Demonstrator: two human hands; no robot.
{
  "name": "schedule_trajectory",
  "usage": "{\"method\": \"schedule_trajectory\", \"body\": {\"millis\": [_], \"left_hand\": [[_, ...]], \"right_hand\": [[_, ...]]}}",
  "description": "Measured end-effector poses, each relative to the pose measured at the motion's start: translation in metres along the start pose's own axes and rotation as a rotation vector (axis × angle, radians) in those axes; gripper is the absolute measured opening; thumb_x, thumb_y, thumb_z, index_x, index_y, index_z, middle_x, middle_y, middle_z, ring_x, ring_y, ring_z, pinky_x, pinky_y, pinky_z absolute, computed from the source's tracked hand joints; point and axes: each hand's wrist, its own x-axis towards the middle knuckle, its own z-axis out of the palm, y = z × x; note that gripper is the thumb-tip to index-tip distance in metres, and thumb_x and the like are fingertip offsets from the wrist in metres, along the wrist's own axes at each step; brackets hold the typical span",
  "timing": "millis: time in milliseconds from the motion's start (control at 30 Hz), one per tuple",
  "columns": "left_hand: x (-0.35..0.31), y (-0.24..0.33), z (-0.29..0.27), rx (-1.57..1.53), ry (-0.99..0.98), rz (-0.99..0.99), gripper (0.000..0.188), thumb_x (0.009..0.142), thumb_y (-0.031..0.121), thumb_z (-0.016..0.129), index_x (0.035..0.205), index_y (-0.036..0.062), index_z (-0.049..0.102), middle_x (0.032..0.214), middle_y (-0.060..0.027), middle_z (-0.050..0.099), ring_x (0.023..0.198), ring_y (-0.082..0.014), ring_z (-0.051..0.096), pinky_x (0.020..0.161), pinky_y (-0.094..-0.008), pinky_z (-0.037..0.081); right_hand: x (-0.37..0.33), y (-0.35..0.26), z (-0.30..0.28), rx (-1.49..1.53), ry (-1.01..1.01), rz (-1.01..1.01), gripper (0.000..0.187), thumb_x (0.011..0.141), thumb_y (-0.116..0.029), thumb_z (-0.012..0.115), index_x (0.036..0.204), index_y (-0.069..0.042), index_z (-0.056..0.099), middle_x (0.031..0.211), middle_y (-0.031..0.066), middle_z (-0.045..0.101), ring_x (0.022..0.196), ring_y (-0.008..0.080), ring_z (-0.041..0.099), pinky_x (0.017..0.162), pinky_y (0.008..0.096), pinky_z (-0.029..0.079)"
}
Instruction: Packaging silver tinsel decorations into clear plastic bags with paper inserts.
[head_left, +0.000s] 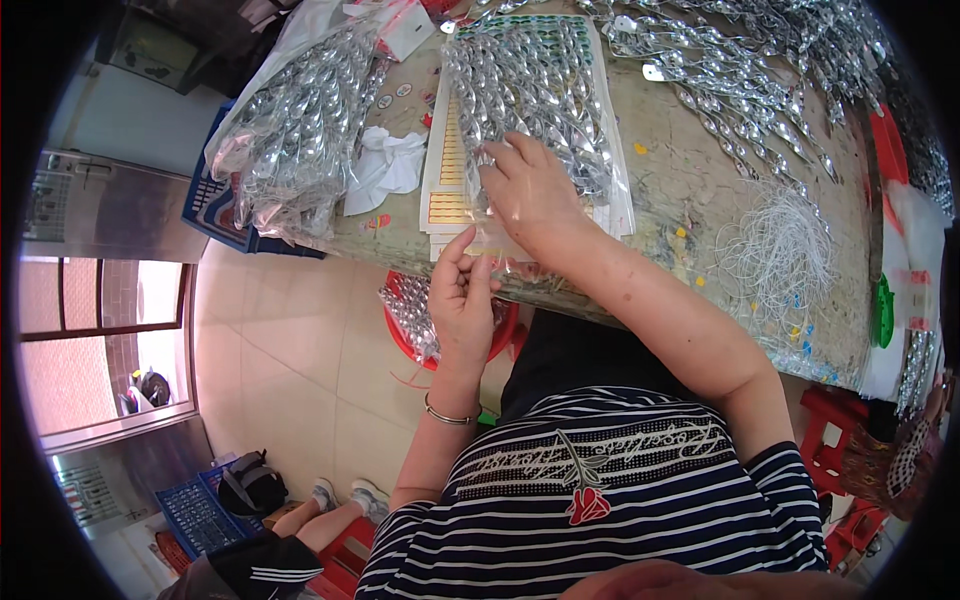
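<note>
A clear plastic bag (590, 150) full of silver twisted foil strips lies on printed sheets (447, 200) near the table's front edge. My left hand (462, 300) is at the bag's near end, just past the table edge. Its fingers are curled in, with the thumb and forefinger closed on the clear film. My right hand (535, 200) rests on top of the bag, bent fingers a little apart, tips on the left side of the strips. The thumb of that hand is mostly hidden.
Another bag of silver strips (300, 130) sits at left over a blue crate (205, 200), beside crumpled white tissue (388, 170). Loose strips (720, 80) and a white string tangle (780, 245) lie right. Below the edge stands a red basin (400, 335). Another person's legs (330, 515) show lower left.
</note>
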Motion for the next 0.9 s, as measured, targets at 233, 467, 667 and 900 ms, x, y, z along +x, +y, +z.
{"method": "schedule_trajectory", "body": {"millis": [233, 467, 667, 900], "left_hand": [[-0.003, -0.003, -0.003, 0.018, -0.001, -0.004, 0.035, 0.094, 0.003, 0.057, 0.129, 0.0029, 0.055, 0.089, -0.0009, 0.058, 0.071, -0.0045, 0.054, 0.064, -0.0184, 0.048], [-0.001, -0.005, -0.002, 0.055, -0.024, 0.020, 0.035, 0.094, 0.002, 0.057, 0.129, 0.0031, 0.055, 0.088, -0.0010, 0.060, 0.071, -0.0040, 0.054, 0.062, -0.0173, 0.045], [-0.001, -0.005, 0.000, 0.054, -0.025, 0.011, 0.033, 0.094, 0.002, 0.058, 0.127, 0.0030, 0.056, 0.087, -0.0013, 0.060, 0.070, -0.0043, 0.054, 0.062, -0.0179, 0.045], [-0.002, -0.002, 0.000, 0.026, -0.034, -0.003, 0.032, 0.093, 0.002, 0.059, 0.126, 0.0030, 0.057, 0.085, -0.0009, 0.059, 0.069, -0.0049, 0.054, 0.063, -0.0189, 0.046]], "right_hand": [[-0.004, -0.004, -0.001, 0.015, -0.043, 0.069, 0.065, 0.073, -0.020, 0.071, 0.131, 0.001, 0.048, 0.135, 0.0148, 0.051, 0.129, 0.0371, 0.042, 0.112, 0.0471, 0.029], [0.001, 0.003, 0.012, -0.018, -0.024, 0.071, 0.050, 0.083, -0.015, 0.062, 0.129, 0.000, 0.050, 0.122, 0.0170, 0.060, 0.124, 0.0381, 0.047, 0.110, 0.0490, 0.030], [0.008, 0.001, 0.013, 0.196, 0.033, 0.184, 0.041, 0.084, -0.010, 0.059, 0.123, 0.001, 0.052, 0.109, 0.0196, 0.065, 0.116, 0.0405, 0.051, 0.105, 0.0488, 0.036], [0.016, 0.005, 0.005, 0.469, 0.082, 0.278, 0.040, 0.080, -0.002, 0.058, 0.120, -0.001, 0.053, 0.092, 0.0172, 0.064, 0.096, 0.0372, 0.056, 0.090, 0.0451, 0.042]]}}
